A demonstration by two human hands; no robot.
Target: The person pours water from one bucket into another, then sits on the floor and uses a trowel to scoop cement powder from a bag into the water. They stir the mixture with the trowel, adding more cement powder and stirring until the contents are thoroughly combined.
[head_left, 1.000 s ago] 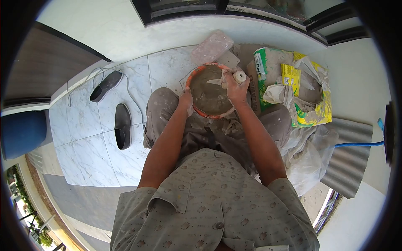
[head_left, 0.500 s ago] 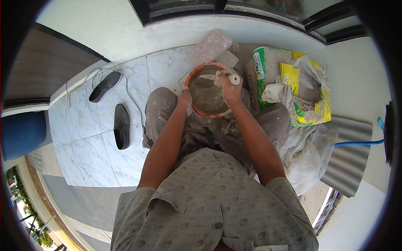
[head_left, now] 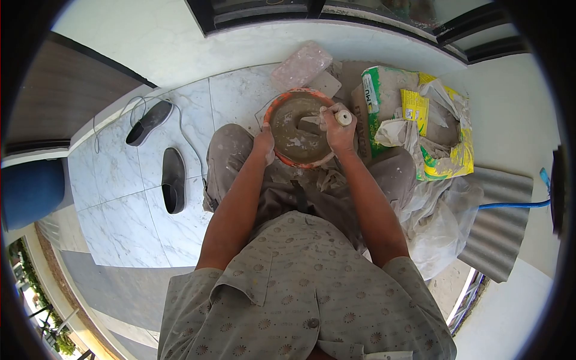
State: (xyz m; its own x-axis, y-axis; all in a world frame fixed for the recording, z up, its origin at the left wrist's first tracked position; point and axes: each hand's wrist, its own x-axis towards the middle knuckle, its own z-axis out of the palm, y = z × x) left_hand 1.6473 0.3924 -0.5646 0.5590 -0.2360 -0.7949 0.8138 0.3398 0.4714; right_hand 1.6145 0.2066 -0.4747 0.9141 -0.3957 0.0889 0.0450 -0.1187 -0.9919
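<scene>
Between my knees sits an orange bucket (head_left: 277, 103) holding wet grey-brown mortar (head_left: 290, 119). My left hand (head_left: 263, 146) is closed on the bucket's left rim. In my right hand (head_left: 338, 133) is the handle of a trowel (head_left: 310, 124), gripped over the right side of the bucket. The trowel's blade dips into the mortar, so part of it is hidden. The handle's pale round end points up and to the right.
Right of the bucket stands a torn green and yellow cement bag (head_left: 372, 105). Behind it lie a pinkish block (head_left: 302, 64) and a smaller grey block (head_left: 326, 84). Dark shoes (head_left: 174, 180) and a cable (head_left: 187, 137) rest on marble tiles. Plastic sheeting (head_left: 435, 231) and a corrugated sheet (head_left: 495, 222) lie at right.
My right hand and the trowel have shifted right and slightly down within the bucket, and the blade shows at a different place in the mortar. My left hand stays on the rim.
</scene>
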